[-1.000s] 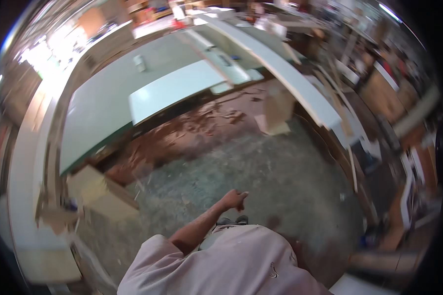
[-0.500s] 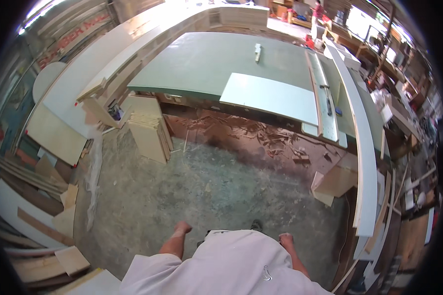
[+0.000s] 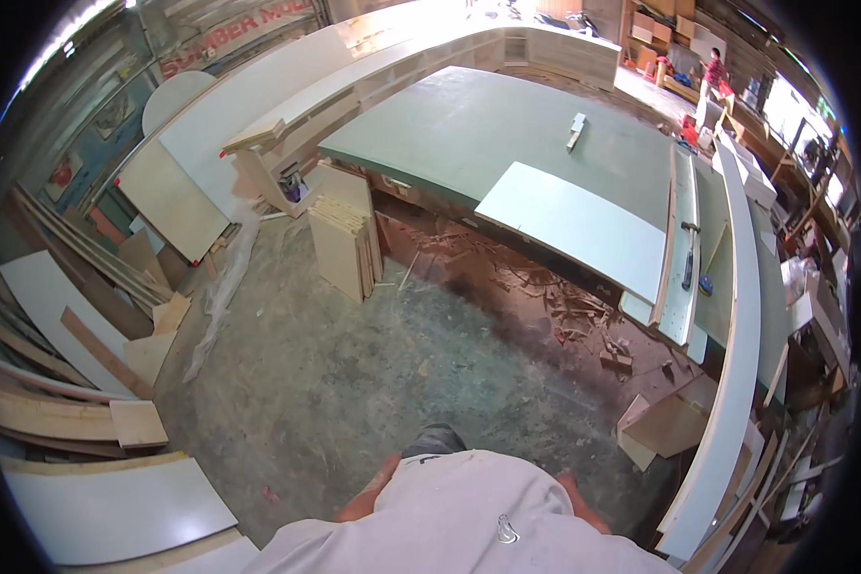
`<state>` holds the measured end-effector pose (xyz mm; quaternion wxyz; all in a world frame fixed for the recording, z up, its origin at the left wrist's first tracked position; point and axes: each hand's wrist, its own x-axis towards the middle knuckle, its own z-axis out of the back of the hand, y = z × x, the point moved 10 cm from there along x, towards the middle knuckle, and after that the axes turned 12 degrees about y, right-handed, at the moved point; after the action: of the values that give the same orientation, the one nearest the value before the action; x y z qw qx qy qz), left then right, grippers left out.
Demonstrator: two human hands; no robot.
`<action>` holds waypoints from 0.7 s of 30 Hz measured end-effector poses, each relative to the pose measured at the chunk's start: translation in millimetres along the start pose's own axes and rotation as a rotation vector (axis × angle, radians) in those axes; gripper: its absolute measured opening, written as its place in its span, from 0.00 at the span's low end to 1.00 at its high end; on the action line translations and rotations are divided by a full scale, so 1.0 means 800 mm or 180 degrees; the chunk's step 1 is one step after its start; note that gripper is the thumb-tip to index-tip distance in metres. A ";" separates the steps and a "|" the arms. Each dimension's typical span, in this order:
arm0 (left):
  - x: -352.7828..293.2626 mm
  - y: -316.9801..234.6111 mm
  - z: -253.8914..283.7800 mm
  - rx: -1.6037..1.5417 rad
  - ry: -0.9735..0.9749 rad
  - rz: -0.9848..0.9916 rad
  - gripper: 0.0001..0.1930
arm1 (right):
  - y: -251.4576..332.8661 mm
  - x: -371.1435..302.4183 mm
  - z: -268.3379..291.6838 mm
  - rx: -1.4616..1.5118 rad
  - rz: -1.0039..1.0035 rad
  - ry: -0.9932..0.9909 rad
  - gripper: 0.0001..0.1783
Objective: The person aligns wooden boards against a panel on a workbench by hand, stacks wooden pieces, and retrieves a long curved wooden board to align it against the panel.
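I stand on a dusty concrete floor (image 3: pixel 373 383), facing a large green workbench (image 3: pixel 488 124). My pale shirt (image 3: pixel 469 521) fills the lower edge. Only a strip of my left arm (image 3: pixel 368 496) and of my right arm (image 3: pixel 584 502) shows beside it; both hands are hidden and nothing is seen in them. My dark shoe (image 3: pixel 432 440) pokes out in front. A pale rectangular panel (image 3: pixel 584 225) lies on the bench's near side. A small tool (image 3: pixel 576 129) rests further back on the bench top.
A stack of wooden boards (image 3: pixel 346 244) stands upright on the floor by the bench's left end. Wood scraps (image 3: pixel 584 320) litter the floor under the bench. Panels and planks (image 3: pixel 77 316) lean at the left. A long white board (image 3: pixel 732 383) runs down the right. A person (image 3: pixel 713 67) stands far back.
The view has swung, so the bench now sits at the upper right and the plank piles show at the left. My arm, stretched forward a second ago, is drawn back beside my body.
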<state>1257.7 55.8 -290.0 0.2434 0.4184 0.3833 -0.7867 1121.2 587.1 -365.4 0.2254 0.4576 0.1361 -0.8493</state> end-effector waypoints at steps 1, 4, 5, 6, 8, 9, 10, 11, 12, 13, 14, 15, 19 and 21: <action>-0.005 0.010 0.004 -0.0134 -0.0100 0.0213 0.28 | -0.005 0.006 -0.008 -0.0051 0.0058 0.0120 0.16; -0.015 0.041 0.014 -0.0510 -0.0284 0.0684 0.30 | -0.013 0.021 -0.002 -0.0194 0.0164 0.0300 0.16; -0.014 0.049 0.016 -0.0537 -0.0297 0.0724 0.30 | -0.013 0.026 0.008 -0.0253 0.0199 0.0333 0.17; -0.010 0.057 0.018 -0.0575 -0.0290 0.0774 0.30 | -0.013 0.032 0.020 -0.0298 0.0223 0.0342 0.17; 0.010 0.069 0.015 -0.0592 -0.0053 0.0772 0.29 | -0.013 0.049 0.046 -0.0474 0.0173 0.0427 0.18; 0.022 0.062 0.026 -0.0355 -0.0170 0.0460 0.28 | -0.010 0.059 0.068 -0.0394 0.0245 0.0295 0.18; 0.038 0.058 0.034 -0.0240 -0.0119 0.0243 0.28 | -0.011 0.070 0.086 -0.0404 0.0241 0.0285 0.18; 0.054 0.048 0.033 0.0059 0.0124 -0.0048 0.28 | -0.012 0.081 0.099 -0.0448 0.0138 0.0343 0.17; 0.065 0.043 0.052 -0.0024 -0.0079 -0.0262 0.27 | -0.005 0.091 0.117 -0.0405 0.0214 0.0251 0.17; 0.078 0.033 0.068 0.0052 -0.0068 -0.0488 0.27 | -0.003 0.102 0.134 -0.0357 0.0190 0.0204 0.17; 0.091 0.024 0.087 0.0039 -0.0144 -0.0566 0.25 | -0.007 0.114 0.151 -0.0416 0.0064 0.0262 0.18; 0.103 0.012 0.108 0.0015 -0.0222 -0.0646 0.24 | -0.004 0.124 0.173 -0.0322 0.0120 0.0131 0.18; 0.160 -0.042 0.210 0.0201 -0.0099 -0.0444 0.21 | 0.024 0.151 0.257 -0.0216 0.0292 -0.0268 0.20; 0.185 -0.059 0.261 0.0477 0.0183 -0.0053 0.20 | 0.038 0.166 0.288 -0.0364 0.0255 -0.0056 0.17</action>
<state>1046.9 -94.1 -321.9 0.1938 0.4547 0.3336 -0.8028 907.9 425.9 -352.2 0.2861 0.4416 0.1640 -0.8344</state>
